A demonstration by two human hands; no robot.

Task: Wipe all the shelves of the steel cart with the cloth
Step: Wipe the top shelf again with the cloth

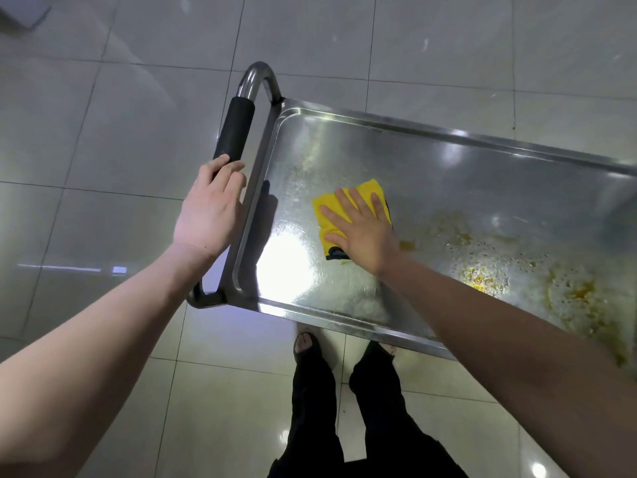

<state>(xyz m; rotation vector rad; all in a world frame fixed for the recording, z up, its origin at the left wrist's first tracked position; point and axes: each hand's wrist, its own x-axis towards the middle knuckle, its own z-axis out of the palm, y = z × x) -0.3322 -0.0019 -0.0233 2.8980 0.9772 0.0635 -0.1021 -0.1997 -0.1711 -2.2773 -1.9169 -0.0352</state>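
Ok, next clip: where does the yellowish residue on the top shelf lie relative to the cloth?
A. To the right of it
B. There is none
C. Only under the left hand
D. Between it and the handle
A: the yellow residue spreads across the shelf to the right of the cloth, which the right hand presses flat.

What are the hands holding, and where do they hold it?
The left hand grips the cart handle at the near end of its black sleeve. The right hand holds nothing; it presses flat on the yellow cloth on the top shelf.
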